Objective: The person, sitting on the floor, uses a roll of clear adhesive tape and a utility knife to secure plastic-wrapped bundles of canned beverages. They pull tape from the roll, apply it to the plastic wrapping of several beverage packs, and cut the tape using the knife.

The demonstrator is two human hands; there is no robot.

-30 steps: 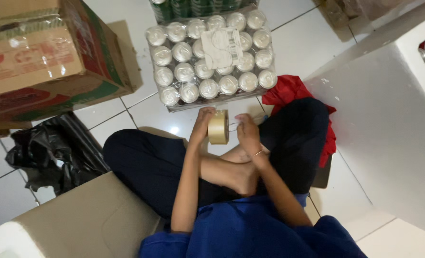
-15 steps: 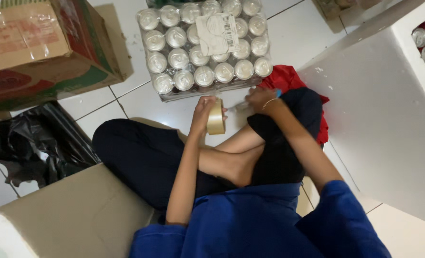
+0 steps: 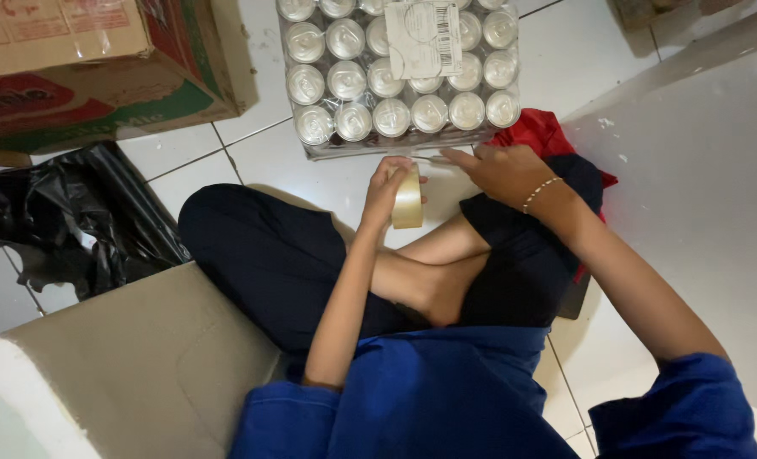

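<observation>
Tape roll (image 3: 408, 198) upright in left hand (image 3: 385, 189), right hand (image 3: 502, 172) outstretched beside it

Blue short-sleeved shirt, dark navy trousers, feet bare. The right hand (image 3: 502, 172) has a thin beaded bracelet (image 3: 540, 193) just behind it at the wrist; the left hand (image 3: 389, 189) is unadorned.

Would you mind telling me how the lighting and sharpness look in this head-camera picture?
Head view: dim, warm indoor light; glare on the shrink-wrapped can tops and glossy floor tiles; the left hand holding the tape roll and the right hand are fairly sharp; the near grey surface looks soft.
</observation>
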